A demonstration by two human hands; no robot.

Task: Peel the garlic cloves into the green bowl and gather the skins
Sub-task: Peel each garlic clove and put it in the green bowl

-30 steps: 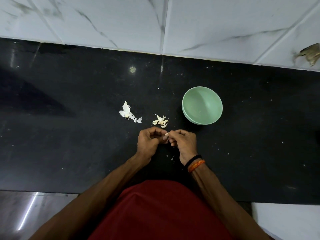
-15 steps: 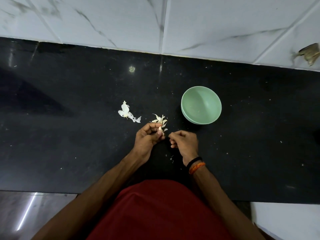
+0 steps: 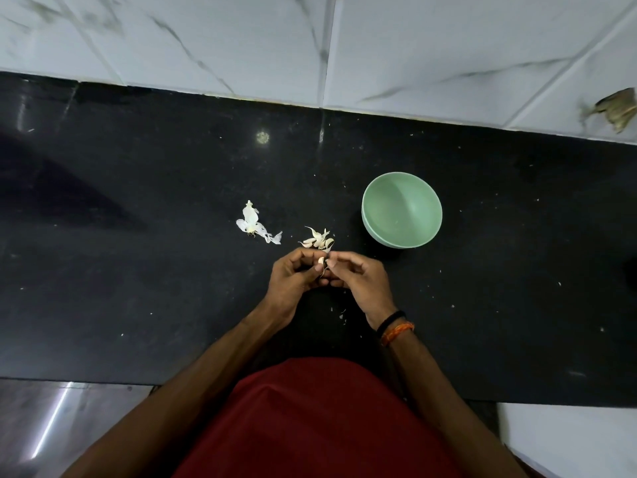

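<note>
Left hand [image 3: 293, 277]: at frame centre, fingers curled, pinching a garlic clove [image 3: 321, 260] at its fingertips.
Right hand [image 3: 362, 277]: fingertips meet the left hand's at the same clove, pinching it; black and orange bands sit on its wrist.
Unpeeled cloves [image 3: 317, 240]: small heap on the counter just above the hands.
Skins [image 3: 256, 228]: white papery pile to the upper left of the hands, apart from the cloves; small flakes lie below the hands.
Green bowl [image 3: 375, 232]: upper right of the hands, upright, nothing visible inside.
Counter [image 3: 138, 270]: black polished stone, speckled with crumbs, crossing the frame's middle.
Room: white veined wall tiles along the top; a brownish patch at the right edge.
Change: half a second ago the hands were apart with the clove in the left hand alone; they have come back together on it.
</note>
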